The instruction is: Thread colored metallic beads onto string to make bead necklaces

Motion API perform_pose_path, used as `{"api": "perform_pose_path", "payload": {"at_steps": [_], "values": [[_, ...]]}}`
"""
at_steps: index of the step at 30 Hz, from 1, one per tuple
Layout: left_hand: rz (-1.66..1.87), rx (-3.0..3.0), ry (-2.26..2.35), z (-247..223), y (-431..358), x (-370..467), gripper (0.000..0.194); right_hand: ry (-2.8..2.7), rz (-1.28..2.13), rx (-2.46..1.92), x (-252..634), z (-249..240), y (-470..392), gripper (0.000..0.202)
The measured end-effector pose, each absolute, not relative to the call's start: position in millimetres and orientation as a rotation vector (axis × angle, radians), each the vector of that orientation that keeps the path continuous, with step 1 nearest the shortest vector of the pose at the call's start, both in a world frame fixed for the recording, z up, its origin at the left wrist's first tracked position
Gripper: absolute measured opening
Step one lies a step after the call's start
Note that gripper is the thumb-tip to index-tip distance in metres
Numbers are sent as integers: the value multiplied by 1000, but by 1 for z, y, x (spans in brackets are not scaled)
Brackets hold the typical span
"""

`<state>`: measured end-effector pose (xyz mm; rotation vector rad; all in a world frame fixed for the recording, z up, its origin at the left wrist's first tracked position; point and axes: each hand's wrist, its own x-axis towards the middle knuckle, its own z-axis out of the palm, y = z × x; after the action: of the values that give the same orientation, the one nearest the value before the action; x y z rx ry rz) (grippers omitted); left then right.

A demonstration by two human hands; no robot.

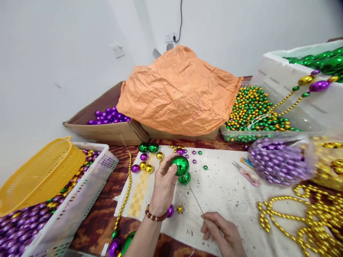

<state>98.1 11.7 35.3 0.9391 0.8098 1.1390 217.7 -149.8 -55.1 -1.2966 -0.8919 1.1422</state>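
Observation:
My left hand (164, 182), with a beaded bracelet at its wrist, grips a large shiny green ball (181, 165) between thumb and fingers. Just below that ball is a smaller green ball (184, 178). My right hand (219, 230) pinches the lower end of a thin needle (196, 197), whose upper end reaches the smaller green ball. Past my left hand, purple balls (135, 168), gold balls (149, 169) and green balls (153, 147) lie on a white cloth (222, 192). Left of the cloth runs a string of gold beads (129, 185).
Behind stand a cardboard box (107, 132) of purple balls, an orange sheet (179, 92) and a clear bin (241, 135) of beads. Scissors (246, 173), a bag of purple beads (278, 162) and gold strands (308, 217) lie right. A white crate (91, 192) and yellow basket (40, 171) are left.

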Motion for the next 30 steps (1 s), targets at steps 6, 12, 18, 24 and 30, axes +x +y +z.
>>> {"api": "perform_pose_path", "payload": {"at_steps": [6, 12, 18, 24, 30], "values": [[1144, 1072, 838, 33, 1, 100, 35, -884, 1156, -1257, 213, -49, -143, 27], [1119, 1255, 877, 35, -15, 103, 38, -842, 1147, -1267, 206, -42, -134, 33], [1131, 1369, 898, 40, -22, 101, 39, -846, 1134, -1255, 204, -42, -132, 32], [1101, 1386, 913, 43, -21, 100, 38, -859, 1124, -1241, 205, -42, -133, 31], [1091, 1302, 944, 40, -20, 98, 38, -849, 1179, -1248, 203, -41, -135, 33]]}}
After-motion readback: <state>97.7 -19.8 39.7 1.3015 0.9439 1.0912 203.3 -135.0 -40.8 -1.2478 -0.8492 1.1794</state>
